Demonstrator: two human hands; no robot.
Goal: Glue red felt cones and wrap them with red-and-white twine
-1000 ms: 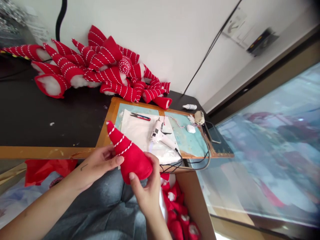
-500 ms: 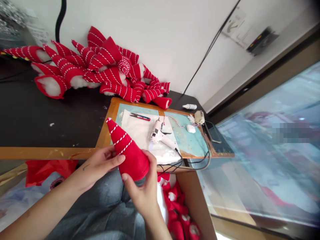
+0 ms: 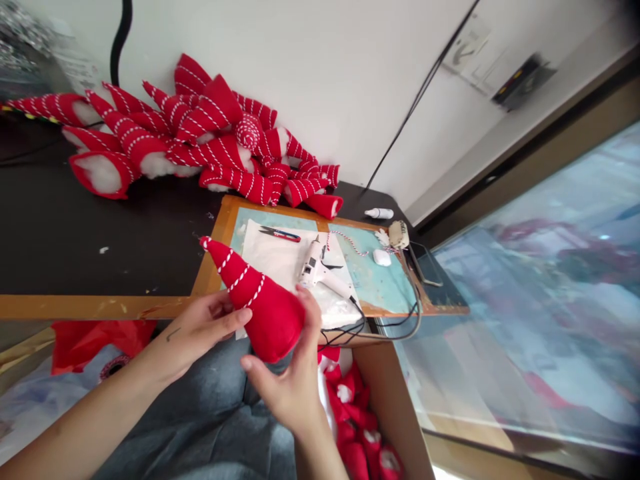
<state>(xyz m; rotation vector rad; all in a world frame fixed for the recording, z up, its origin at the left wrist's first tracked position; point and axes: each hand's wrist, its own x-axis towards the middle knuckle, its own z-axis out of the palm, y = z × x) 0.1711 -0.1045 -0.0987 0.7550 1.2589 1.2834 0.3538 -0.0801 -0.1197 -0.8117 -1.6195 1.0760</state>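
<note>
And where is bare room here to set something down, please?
Widest: the dark tabletop, between the pile of red cones, the wooden front edge and the board, apart from small scraps. Smaller: the teal surface between the white sheet and the grey cable. The sheet, with glue gun and snips, is crowded.

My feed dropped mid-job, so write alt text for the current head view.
The left hand holds a red cone, striped cord around its narrow end; the right hand is open at the wide end. Beyond, snips and a glue gun lie on a white sheet, with similar cones piled by the wall.
</note>
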